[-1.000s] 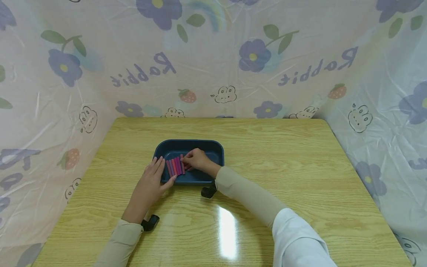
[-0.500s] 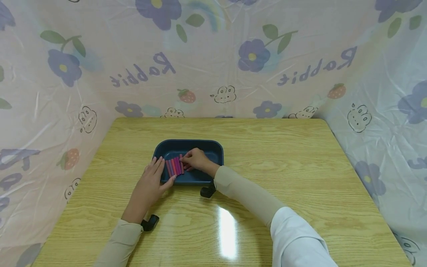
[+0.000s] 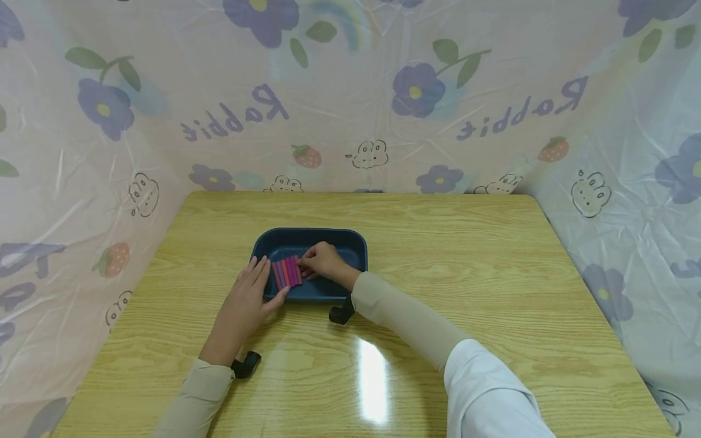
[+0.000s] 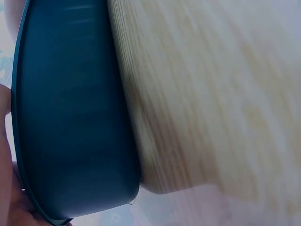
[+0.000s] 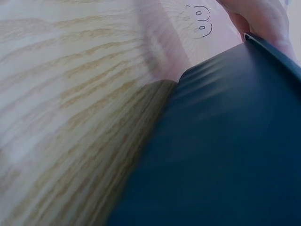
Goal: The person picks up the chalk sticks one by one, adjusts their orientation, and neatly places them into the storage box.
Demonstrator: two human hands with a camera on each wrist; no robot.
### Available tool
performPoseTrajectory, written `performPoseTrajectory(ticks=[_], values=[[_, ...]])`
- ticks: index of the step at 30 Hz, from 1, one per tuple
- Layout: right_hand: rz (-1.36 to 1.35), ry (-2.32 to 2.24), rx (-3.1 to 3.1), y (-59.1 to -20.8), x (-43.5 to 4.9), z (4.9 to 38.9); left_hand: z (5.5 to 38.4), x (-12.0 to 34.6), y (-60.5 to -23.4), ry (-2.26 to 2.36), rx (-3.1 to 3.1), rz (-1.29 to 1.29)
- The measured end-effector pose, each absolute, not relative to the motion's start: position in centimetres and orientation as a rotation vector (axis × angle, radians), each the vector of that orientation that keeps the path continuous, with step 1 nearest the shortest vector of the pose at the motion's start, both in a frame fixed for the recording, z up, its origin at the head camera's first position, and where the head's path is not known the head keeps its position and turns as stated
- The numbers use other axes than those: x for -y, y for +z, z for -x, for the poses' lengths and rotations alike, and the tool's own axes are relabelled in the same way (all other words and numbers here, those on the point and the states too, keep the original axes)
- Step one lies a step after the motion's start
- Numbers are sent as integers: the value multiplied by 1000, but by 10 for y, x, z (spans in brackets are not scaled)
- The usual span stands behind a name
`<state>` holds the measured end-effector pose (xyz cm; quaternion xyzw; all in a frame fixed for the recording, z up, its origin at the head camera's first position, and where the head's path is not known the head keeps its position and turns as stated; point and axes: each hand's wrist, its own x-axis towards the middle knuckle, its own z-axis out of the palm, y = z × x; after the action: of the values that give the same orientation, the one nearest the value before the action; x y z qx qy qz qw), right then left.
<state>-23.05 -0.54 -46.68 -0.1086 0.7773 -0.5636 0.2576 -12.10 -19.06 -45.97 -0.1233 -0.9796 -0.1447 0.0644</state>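
Inside a dark blue tray [image 3: 334, 298] on the table, a row of pink, red and purple sticks [image 3: 285, 272] lies side by side toward the left. My left hand [image 3: 249, 295] rests over the tray's left end with fingers extended, its thumb at the near rim beside the sticks' lower ends. With bent fingers, my right hand [image 3: 323, 261] reaches in from the right and pinches the rightmost stick near its upper end; the fingertips are partly hidden. Both wrist views mostly show the tray's outer wall [image 4: 75, 113], with part of a hand [image 5: 263, 21] at the rim in the right one.
The wood-grain table [image 3: 465, 274] extends on all sides of the tray. A printed curtain [image 3: 350, 91] hangs behind and at both sides. A black wrist mount [image 3: 342, 313] sits under the right wrist, and another black mount [image 3: 247, 365] under the left.
The rightmost stick, which stuck out past the row's far end, has slid toward me and now lies nearly level with its neighbours. My left hand has stayed in place.
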Motion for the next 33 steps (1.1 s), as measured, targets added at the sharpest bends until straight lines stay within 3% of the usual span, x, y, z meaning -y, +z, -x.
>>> performPoseTrajectory(ticks=[12, 23, 28, 33], values=[[339, -1513, -2181, -464, 5, 232, 122, 190, -457, -449, 2953, 381], [749, -1575, -2300, -459, -2, 234, 127, 197, -441, -367, 2992, 405], [915, -1447, -2551, -435, -47, 229, 134, 210, -423, -340, 2886, 436], [999, -1148, -2998, -414, -131, 218, 139, 236, -410, -222, 2813, 451]])
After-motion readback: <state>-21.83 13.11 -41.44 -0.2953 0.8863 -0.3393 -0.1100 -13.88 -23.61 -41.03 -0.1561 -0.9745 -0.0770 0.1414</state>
